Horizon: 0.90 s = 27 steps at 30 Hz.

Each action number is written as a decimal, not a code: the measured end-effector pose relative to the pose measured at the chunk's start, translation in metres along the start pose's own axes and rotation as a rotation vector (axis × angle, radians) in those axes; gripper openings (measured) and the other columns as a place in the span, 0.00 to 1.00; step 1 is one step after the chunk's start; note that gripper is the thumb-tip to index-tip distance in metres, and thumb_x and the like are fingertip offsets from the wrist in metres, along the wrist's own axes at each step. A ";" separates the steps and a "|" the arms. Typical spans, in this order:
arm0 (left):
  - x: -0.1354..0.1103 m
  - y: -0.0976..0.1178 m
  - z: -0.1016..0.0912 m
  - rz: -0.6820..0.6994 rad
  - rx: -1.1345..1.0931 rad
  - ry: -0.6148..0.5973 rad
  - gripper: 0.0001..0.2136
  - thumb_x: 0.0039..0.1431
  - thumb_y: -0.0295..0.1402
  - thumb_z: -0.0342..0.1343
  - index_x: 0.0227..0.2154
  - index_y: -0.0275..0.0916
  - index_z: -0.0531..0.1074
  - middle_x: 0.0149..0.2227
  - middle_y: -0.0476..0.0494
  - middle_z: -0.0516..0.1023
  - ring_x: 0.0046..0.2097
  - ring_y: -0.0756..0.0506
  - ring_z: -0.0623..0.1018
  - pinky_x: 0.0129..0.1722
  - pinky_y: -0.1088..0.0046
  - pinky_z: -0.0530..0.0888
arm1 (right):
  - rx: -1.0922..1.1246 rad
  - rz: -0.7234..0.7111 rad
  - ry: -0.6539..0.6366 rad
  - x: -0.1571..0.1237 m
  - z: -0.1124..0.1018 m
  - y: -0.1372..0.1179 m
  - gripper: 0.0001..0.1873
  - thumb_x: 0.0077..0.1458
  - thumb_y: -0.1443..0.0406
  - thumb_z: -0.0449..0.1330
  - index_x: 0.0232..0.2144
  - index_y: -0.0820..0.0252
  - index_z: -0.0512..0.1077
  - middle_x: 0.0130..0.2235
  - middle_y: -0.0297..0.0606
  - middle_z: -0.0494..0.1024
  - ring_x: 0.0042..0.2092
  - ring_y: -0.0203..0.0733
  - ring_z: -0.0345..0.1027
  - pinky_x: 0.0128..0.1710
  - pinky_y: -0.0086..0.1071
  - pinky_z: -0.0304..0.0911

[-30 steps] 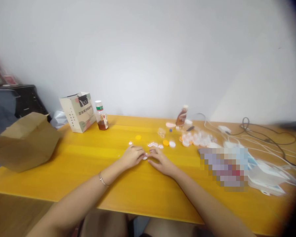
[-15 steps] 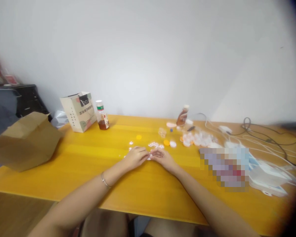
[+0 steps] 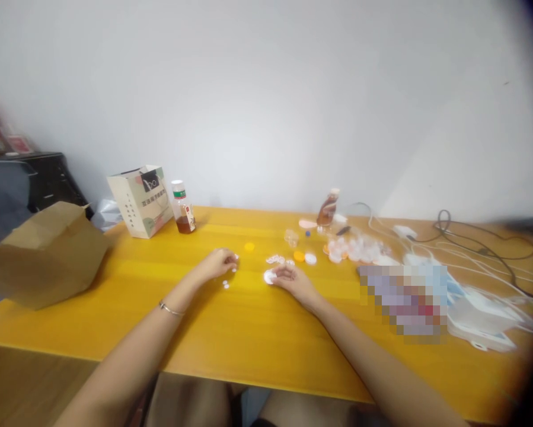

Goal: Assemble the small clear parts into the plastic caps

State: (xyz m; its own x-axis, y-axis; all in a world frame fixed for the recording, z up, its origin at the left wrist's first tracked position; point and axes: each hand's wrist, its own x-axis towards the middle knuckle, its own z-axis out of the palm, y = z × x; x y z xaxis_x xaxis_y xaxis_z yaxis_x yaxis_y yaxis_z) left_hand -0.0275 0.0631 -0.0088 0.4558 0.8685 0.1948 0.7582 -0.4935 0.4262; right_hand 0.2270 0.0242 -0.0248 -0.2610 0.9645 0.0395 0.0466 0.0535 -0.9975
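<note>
My left hand (image 3: 217, 263) has its fingers curled together, with the tips at a small white piece (image 3: 236, 257) left of the middle of the table. Just below those fingers lie more small white pieces (image 3: 226, 285). My right hand (image 3: 294, 283) pinches the edge of a white round cap (image 3: 268, 277) at the table top. Beyond it several white rings with reddish marks (image 3: 275, 260) lie close together; blur hides their detail. A yellow disc (image 3: 249, 247) lies farther back between the hands. Near my right hand are an orange cap (image 3: 299, 256) and a white cap (image 3: 310, 259).
Right of the caps is a heap of pale plastic caps (image 3: 357, 248). Two bottles, one brown (image 3: 327, 209) and one half-filled (image 3: 184, 207), stand at the back. A paper gift bag (image 3: 142, 204) and a brown paper bag (image 3: 48, 255) are left. Cables (image 3: 484, 252) tangle at right.
My left hand has moved left, away from my right hand, to the small white pieces. My right hand has stayed, and the white round cap at its fingers now shows more fully.
</note>
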 end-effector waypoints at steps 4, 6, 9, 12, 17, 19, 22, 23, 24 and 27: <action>0.000 0.002 0.005 -0.005 0.011 -0.005 0.07 0.49 0.31 0.50 0.26 0.36 0.71 0.29 0.45 0.73 0.31 0.49 0.71 0.31 0.77 0.65 | -0.008 -0.005 0.003 -0.001 0.000 0.000 0.16 0.32 0.61 0.66 0.26 0.59 0.67 0.30 0.33 0.75 0.34 0.39 0.70 0.41 0.35 0.62; 0.001 0.003 0.007 -0.003 0.017 0.003 0.07 0.50 0.30 0.49 0.26 0.36 0.71 0.29 0.45 0.73 0.31 0.49 0.71 0.32 0.77 0.65 | -0.014 -0.004 -0.004 -0.001 0.000 0.000 0.16 0.32 0.61 0.66 0.26 0.59 0.67 0.30 0.33 0.75 0.35 0.39 0.69 0.41 0.36 0.62; 0.001 0.004 0.008 0.002 0.026 0.010 0.07 0.50 0.30 0.49 0.26 0.36 0.71 0.29 0.45 0.72 0.32 0.49 0.70 0.33 0.76 0.65 | -0.033 -0.006 -0.014 0.000 0.000 0.001 0.16 0.32 0.60 0.66 0.26 0.59 0.67 0.31 0.34 0.75 0.35 0.39 0.70 0.42 0.36 0.61; 0.000 0.006 0.007 0.031 0.060 0.000 0.09 0.52 0.30 0.47 0.25 0.36 0.72 0.29 0.44 0.72 0.32 0.48 0.70 0.35 0.75 0.64 | -0.047 -0.013 -0.026 0.002 -0.001 0.002 0.17 0.31 0.59 0.66 0.27 0.59 0.68 0.31 0.34 0.75 0.35 0.39 0.70 0.42 0.36 0.62; 0.000 0.009 0.005 0.039 0.073 -0.029 0.08 0.50 0.32 0.50 0.26 0.37 0.72 0.29 0.45 0.72 0.32 0.49 0.71 0.34 0.76 0.64 | -0.054 -0.008 -0.039 0.003 -0.001 0.003 0.17 0.32 0.60 0.66 0.28 0.59 0.67 0.31 0.34 0.75 0.35 0.38 0.70 0.42 0.36 0.61; 0.000 0.011 0.006 0.007 0.072 -0.027 0.06 0.49 0.32 0.51 0.26 0.36 0.72 0.30 0.45 0.72 0.32 0.49 0.71 0.33 0.77 0.64 | -0.061 -0.005 -0.042 0.002 -0.001 0.002 0.17 0.32 0.60 0.66 0.28 0.59 0.67 0.31 0.34 0.75 0.34 0.38 0.69 0.42 0.36 0.61; 0.001 0.013 0.007 -0.014 0.087 -0.016 0.06 0.49 0.30 0.51 0.27 0.37 0.72 0.30 0.45 0.73 0.33 0.48 0.71 0.33 0.76 0.64 | -0.070 -0.006 -0.044 0.003 -0.001 0.003 0.17 0.33 0.61 0.66 0.28 0.59 0.67 0.32 0.34 0.74 0.35 0.38 0.69 0.43 0.36 0.61; 0.000 0.013 0.007 -0.016 0.091 -0.015 0.06 0.50 0.30 0.50 0.27 0.37 0.72 0.30 0.45 0.73 0.33 0.48 0.71 0.33 0.76 0.64 | -0.071 -0.009 -0.046 0.003 -0.001 0.003 0.17 0.33 0.60 0.66 0.28 0.59 0.67 0.32 0.34 0.74 0.35 0.38 0.69 0.43 0.36 0.61; 0.000 0.014 0.007 -0.016 0.094 -0.016 0.06 0.50 0.30 0.50 0.27 0.37 0.72 0.30 0.45 0.73 0.33 0.48 0.71 0.33 0.76 0.64 | -0.070 -0.011 -0.048 0.003 -0.002 0.004 0.17 0.33 0.60 0.66 0.28 0.59 0.67 0.32 0.34 0.74 0.35 0.38 0.69 0.43 0.36 0.61; -0.002 0.017 0.007 -0.005 0.112 -0.024 0.07 0.51 0.30 0.49 0.27 0.37 0.72 0.29 0.45 0.73 0.32 0.48 0.71 0.33 0.76 0.64 | -0.068 -0.018 -0.059 0.004 -0.002 0.005 0.18 0.33 0.60 0.66 0.29 0.59 0.67 0.32 0.35 0.75 0.35 0.38 0.69 0.43 0.36 0.61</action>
State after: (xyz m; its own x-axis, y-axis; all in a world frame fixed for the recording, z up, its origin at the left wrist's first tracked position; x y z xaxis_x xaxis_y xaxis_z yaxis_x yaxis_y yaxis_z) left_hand -0.0125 0.0528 -0.0081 0.4621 0.8701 0.1715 0.8071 -0.4927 0.3254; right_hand 0.2283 0.0289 -0.0295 -0.3186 0.9465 0.0514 0.1060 0.0895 -0.9903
